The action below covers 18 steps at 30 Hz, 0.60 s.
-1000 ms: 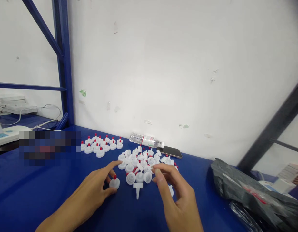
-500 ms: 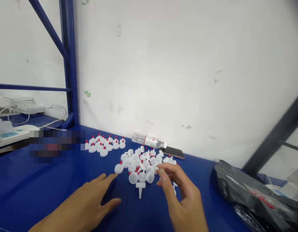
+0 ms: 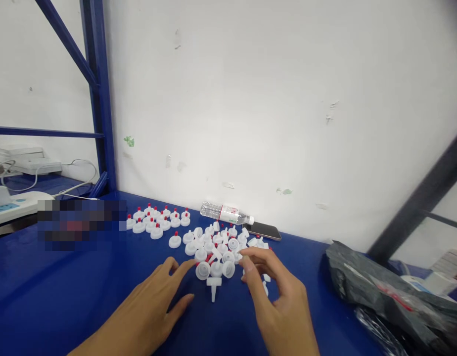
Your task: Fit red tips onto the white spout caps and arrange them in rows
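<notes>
One white power strip (image 3: 22, 201) lies at the far left, between nine and ten o'clock from the loose pile that I take as my dial's centre. At ten, more than a dozen red-tipped nozzle caps (image 3: 151, 227) stand upright on the blue surface (image 3: 83, 287); they look easy to topple if a sleeve or knuckle brushed through. My left hand (image 3: 150, 299) sits at eight, its grip spread wide with nothing between thumb and fingers. The index fingertip is just beside the pile's near edge; whether it touches, I cannot tell, and a careless nudge there could scatter caps. A single red-tipped cap (image 3: 175, 241) stands upright between nine and ten, apart from the group.

The pile of untipped caps (image 3: 216, 254) is a jumble of upright and tipped pieces with loose red tips among them; pulling one out could drag its neighbours along. At six, one nozzle cap (image 3: 213, 282) lies on its side and could roll towards me if bumped. At half past twelve, a plastic bottle (image 3: 228, 214) lies on its side and could roll too, with a phone (image 3: 263, 231) beside its neck. My right hand (image 3: 278, 296) curls at four, fingertips over the pile's edge; I cannot tell whether that grip pinches a cap. A dark plastic bag (image 3: 384, 287) slumps beyond.
</notes>
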Available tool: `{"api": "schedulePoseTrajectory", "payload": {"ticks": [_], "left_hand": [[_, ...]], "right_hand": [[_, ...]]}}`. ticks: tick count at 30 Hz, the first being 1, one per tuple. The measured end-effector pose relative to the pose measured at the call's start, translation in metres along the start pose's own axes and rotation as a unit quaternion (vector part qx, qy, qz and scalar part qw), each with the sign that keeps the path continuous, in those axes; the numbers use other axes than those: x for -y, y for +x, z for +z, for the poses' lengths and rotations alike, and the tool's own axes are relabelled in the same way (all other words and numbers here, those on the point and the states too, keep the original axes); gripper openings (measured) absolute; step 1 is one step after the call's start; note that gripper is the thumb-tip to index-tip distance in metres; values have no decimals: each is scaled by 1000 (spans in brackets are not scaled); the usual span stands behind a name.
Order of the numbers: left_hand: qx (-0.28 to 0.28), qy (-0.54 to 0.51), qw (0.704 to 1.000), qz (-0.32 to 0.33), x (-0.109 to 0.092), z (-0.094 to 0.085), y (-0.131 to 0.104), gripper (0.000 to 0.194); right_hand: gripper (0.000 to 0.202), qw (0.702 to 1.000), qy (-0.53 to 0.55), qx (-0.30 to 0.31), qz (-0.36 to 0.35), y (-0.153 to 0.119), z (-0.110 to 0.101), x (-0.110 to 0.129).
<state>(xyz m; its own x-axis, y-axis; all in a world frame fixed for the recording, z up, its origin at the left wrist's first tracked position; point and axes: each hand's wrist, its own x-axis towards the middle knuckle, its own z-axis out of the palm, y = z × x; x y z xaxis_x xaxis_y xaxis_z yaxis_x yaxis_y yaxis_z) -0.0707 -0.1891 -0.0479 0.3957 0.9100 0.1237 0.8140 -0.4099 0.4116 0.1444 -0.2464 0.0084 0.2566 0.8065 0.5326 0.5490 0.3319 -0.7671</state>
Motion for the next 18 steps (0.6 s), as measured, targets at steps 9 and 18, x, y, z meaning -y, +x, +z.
{"api": "schedulePoseTrajectory", "payload": {"ticks": [9, 18], "left_hand": [[-8, 3, 999, 50, -15, 6, 12, 36], [6, -53, 995, 88, -15, 9, 11, 37]], "right_hand": [[21, 988, -110, 71, -83, 2, 4, -16], [16, 963, -255, 79, -35, 8, -24, -43]]}}
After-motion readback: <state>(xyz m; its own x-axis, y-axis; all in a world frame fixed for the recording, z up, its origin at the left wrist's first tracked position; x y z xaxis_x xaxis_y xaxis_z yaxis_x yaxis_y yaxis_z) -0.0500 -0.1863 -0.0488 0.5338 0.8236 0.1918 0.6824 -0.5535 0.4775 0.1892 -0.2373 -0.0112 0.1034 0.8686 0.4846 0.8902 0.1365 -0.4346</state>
